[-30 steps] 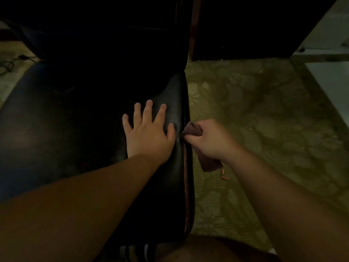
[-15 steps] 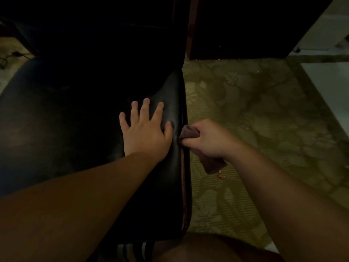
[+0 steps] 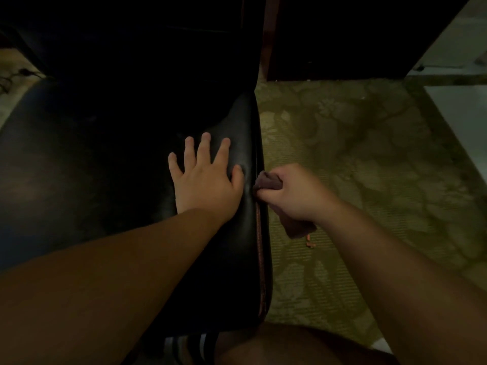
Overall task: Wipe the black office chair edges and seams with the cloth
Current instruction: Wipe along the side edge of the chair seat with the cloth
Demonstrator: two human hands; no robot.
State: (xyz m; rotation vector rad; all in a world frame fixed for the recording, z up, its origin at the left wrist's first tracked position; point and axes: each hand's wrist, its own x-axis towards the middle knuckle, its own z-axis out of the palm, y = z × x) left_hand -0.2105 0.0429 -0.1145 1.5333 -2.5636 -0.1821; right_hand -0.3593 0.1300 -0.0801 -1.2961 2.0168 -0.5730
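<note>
The black office chair [image 3: 105, 159] fills the left half of the head view, its glossy seat dim and its backrest almost lost in shadow. My left hand [image 3: 205, 177] lies flat on the seat near the right edge, fingers spread and straight. My right hand [image 3: 292, 193] grips a dark brownish cloth [image 3: 266, 181] and presses it against the seam on the seat's right edge [image 3: 259, 233]. A loose end of the cloth hangs below my fist.
A green patterned carpet [image 3: 355, 159] covers the floor to the right of the chair. Dark furniture [image 3: 342, 35] stands at the back. A pale surface [image 3: 461, 109] is at the far right. Cables [image 3: 15, 75] lie at the far left. My knee [image 3: 290, 346] is at the bottom.
My right hand with the cloth has stayed at about the same place on the seat's right seam, and my left hand still rests flat on the seat. The camera has shifted slightly.
</note>
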